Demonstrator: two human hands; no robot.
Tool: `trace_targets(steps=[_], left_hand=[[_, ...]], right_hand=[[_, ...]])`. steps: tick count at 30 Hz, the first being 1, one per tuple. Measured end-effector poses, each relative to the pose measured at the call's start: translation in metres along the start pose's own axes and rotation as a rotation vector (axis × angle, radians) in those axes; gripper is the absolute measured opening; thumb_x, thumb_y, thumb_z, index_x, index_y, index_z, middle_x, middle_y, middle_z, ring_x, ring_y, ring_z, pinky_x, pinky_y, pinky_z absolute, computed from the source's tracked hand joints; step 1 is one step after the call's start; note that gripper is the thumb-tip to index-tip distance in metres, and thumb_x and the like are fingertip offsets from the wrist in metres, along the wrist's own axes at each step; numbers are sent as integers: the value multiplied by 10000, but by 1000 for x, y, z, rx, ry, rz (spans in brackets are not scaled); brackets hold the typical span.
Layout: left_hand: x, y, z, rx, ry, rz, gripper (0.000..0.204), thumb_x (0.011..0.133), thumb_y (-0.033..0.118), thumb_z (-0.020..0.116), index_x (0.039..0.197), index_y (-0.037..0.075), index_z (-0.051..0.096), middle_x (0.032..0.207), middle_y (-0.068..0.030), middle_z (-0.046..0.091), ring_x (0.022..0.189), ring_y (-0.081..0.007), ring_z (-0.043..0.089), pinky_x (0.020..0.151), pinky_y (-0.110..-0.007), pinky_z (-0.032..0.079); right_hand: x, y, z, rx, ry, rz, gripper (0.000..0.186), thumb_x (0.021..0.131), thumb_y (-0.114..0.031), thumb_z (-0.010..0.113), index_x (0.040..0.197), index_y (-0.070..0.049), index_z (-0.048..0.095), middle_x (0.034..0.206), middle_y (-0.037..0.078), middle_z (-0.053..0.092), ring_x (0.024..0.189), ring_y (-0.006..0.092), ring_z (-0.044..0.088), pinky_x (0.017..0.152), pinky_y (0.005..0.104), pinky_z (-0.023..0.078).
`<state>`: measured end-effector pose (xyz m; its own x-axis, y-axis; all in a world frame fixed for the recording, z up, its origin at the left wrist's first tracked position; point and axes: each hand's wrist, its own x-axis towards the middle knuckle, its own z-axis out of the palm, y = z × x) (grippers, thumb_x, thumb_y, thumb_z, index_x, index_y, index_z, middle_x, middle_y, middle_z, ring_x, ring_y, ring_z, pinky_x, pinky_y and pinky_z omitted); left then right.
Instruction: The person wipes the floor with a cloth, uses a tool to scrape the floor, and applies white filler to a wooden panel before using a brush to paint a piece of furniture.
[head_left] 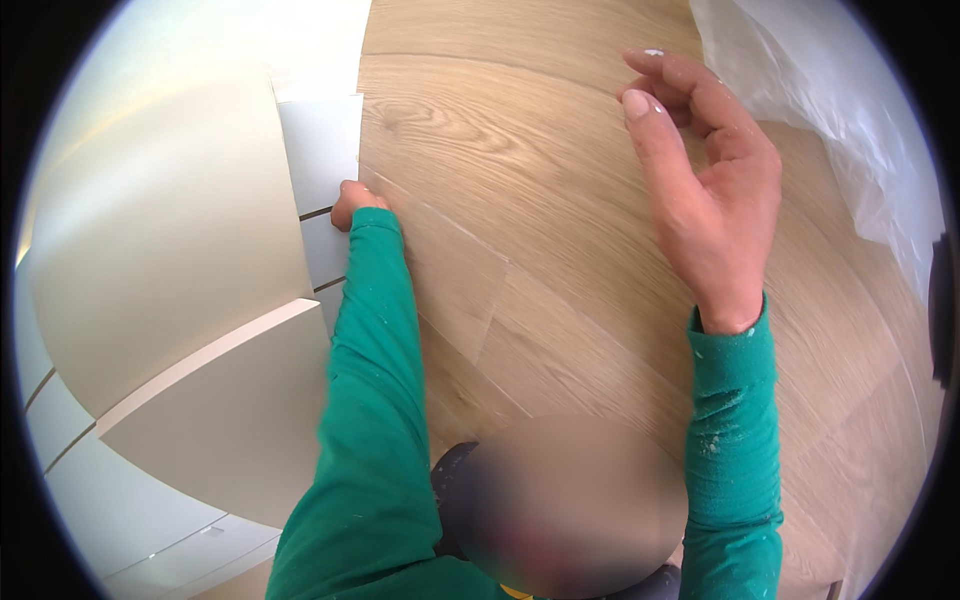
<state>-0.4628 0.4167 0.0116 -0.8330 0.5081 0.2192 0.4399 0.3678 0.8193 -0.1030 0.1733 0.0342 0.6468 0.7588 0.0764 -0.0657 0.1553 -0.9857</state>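
while at white panel (322, 150) edge, left fingers (344, 208) curled, hold unclear; right fingers (702, 92) half-open, empty, well apart

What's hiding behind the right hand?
Wooden floor shows around the right hand, with a cloudy plastic sheet near its knuckles. Whatever the hand itself covers can't be seen.

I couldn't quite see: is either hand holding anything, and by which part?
The right hand holds nothing. The left hand is at the right edge of the white panels; it is partly hidden, so a grip cannot be told.
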Motion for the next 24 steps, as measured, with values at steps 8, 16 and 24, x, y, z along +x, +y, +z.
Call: trace_targets(steps=[8,16,24], left_hand=[[46,-32,-21,184,-149,139,258,829,105,593,833,-149,636,860,-206,699,732,-313,666,685,-436,542],[58,-67,-42,153,-268,255,264,838,126,618,886,-123,692,854,-173,713,717,-249,651,689,-379,532],[71,-84,-56,250,-288,332,256,835,143,624,891,-96,698,837,-147,705,740,-245,643,718,-380,530]], right_hand=[[1,-2,2,56,-18,57,301,956,-96,649,1222,44,659,1141,102,711,1014,166,663,902,296,522],[1,1,5,37,-38,42,319,960,-90,643,1249,47,638,1198,112,689,1033,177,663,901,303,527],[0,3,5,-4,-59,-1,314,962,-98,640,1243,42,644,1199,120,692,1046,190,668,906,319,535]])
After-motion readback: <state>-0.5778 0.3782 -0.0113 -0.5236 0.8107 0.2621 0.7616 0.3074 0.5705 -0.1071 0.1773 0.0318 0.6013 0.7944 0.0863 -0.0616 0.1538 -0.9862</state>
